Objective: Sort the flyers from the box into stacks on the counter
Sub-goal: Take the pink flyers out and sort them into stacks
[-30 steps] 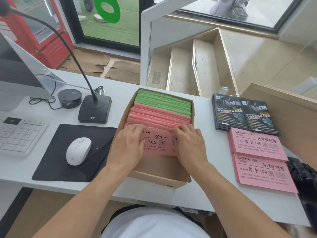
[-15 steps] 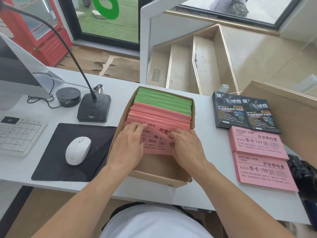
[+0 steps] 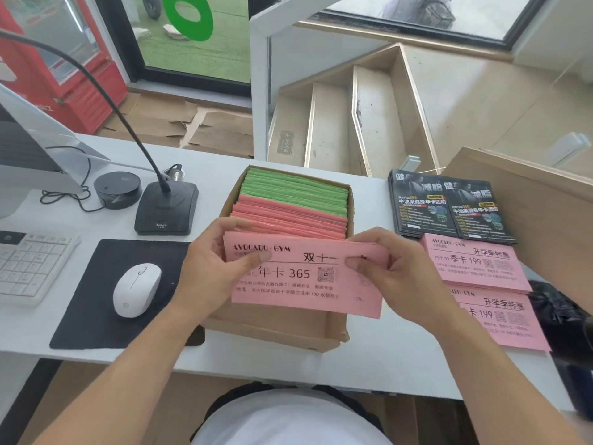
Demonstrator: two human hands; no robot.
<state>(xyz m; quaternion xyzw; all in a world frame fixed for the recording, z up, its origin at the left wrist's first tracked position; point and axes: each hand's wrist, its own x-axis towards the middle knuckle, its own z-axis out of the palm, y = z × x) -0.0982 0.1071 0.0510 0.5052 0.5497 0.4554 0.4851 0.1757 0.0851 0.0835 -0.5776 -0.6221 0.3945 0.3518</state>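
Note:
A cardboard box (image 3: 276, 332) stands on the white counter (image 3: 369, 364), filled with upright pink flyers (image 3: 288, 220) in front and green flyers (image 3: 295, 191) behind. A bundle of pink "365" flyers (image 3: 305, 284) is lifted above the box's front. My left hand (image 3: 211, 271) pinches its left end and my right hand (image 3: 394, 274) pinches its right end, thumbs on the printed face. To the right lie two stacks of pink "199" flyers (image 3: 475, 264) (image 3: 500, 319) and two stacks of black flyers (image 3: 420, 207) (image 3: 478, 213).
Left of the box sit a white mouse (image 3: 136, 289) on a black pad (image 3: 96, 300), a gooseneck microphone base (image 3: 167, 208), a small round black device (image 3: 117, 189), a keyboard (image 3: 29, 264) and a monitor (image 3: 29, 149). A black bag (image 3: 561, 313) lies at the right edge.
Both hands gripped a bundle of pink flyers inside the box and raised it; the bundle now sits higher, its full printed face showing.

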